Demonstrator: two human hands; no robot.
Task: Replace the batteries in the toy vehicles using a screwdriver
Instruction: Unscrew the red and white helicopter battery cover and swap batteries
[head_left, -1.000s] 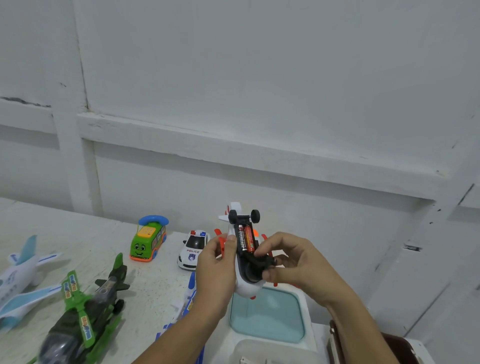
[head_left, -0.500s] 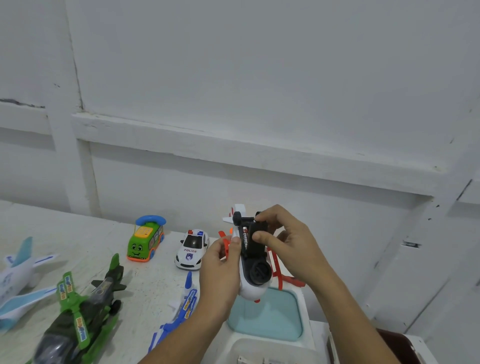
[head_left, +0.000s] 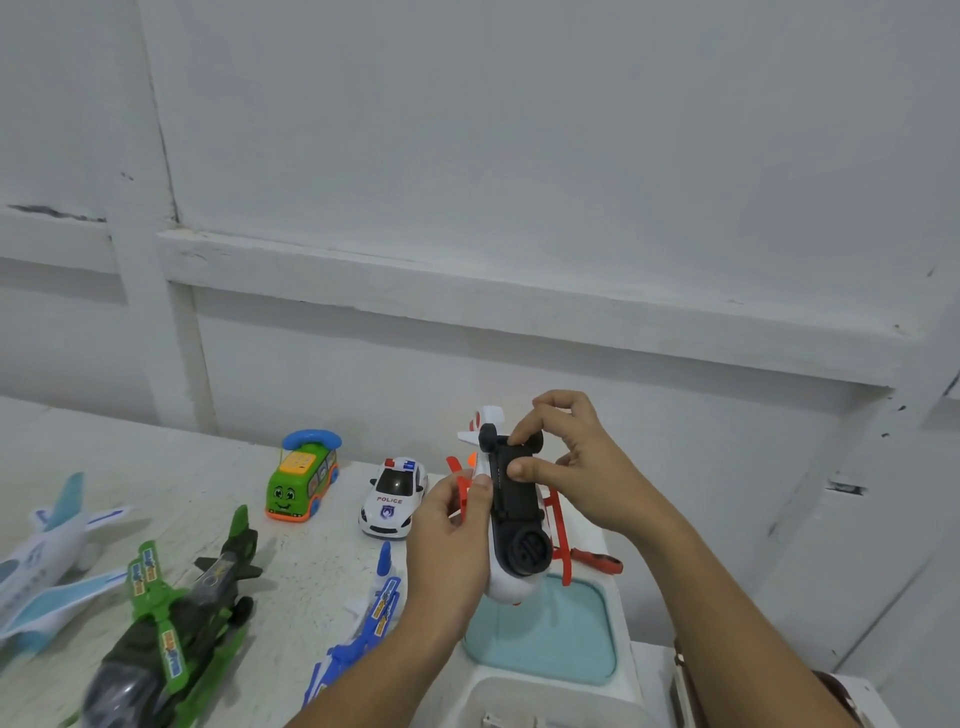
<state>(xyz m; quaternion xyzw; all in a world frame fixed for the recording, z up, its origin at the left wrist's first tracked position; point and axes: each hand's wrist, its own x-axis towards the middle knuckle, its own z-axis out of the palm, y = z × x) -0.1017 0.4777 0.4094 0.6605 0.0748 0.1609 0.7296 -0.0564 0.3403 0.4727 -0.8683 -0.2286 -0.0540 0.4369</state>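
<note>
**Helicopter belly-up, cover under the fingers**

The white helicopter (head_left: 505, 587) is held belly-up in the air above the box (head_left: 545, 636), nose toward the camera. The left hand (head_left: 449, 540) grips its side, while the right hand (head_left: 582, 467) pinches the black cover (head_left: 514, 501) at the tail end, with its fingers curled. From the helicopter, the screwdriver (head_left: 597, 560) lies at four o'clock, the police car (head_left: 392, 499) at nine, the bus (head_left: 301, 475) at ten and the green helicopter (head_left: 171, 623) at eight.

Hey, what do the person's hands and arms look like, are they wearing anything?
Nothing worn that shows. The left hand and right hand have no gloves, rings or watch in view, and the forearms are sleeveless down to the frame's lower edge.
</note>
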